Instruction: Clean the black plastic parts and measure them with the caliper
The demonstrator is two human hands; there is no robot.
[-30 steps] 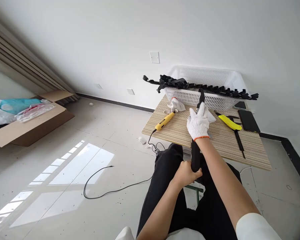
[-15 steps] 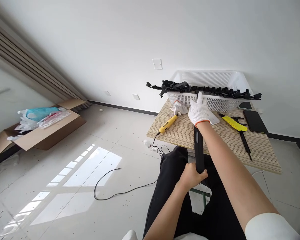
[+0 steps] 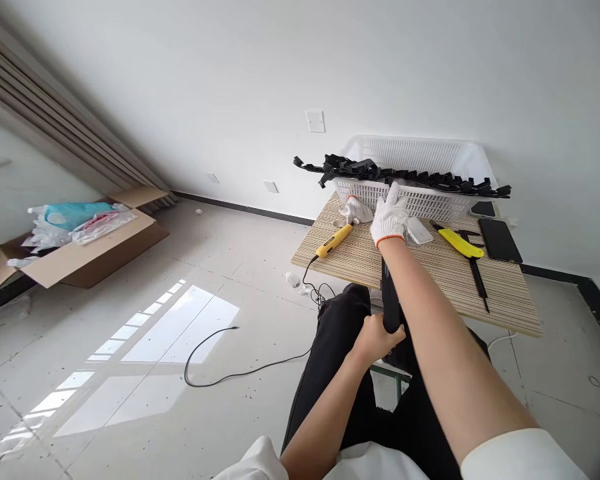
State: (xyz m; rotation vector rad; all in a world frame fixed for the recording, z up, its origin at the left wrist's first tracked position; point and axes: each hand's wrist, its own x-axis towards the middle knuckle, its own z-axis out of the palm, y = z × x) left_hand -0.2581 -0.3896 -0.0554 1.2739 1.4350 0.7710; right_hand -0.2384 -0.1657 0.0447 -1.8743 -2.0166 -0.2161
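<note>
Black strip [image 3: 391, 303] clenched in our left hand [image 3: 374, 338], grip of our right hand [image 3: 390, 219] unclear, we seem mid-work; toothed pieces [image 3: 435, 179] lie across the basket [image 3: 430, 205].

One view, taken from the wearer's head, facing forward and steeply down. White sleeves [image 3: 520, 453] and black trousers [image 3: 325, 360] lie nearest, at the bottom edge. The left hand [image 3: 375, 339] and right hand [image 3: 391, 220] fall at close range, right of centre. The table [image 3: 505, 300] is seen from above, near side toward the lens. The wall [image 3: 180, 80] fills the top; the cardboard box [image 3: 95, 250] sits farther off, at left.
</note>
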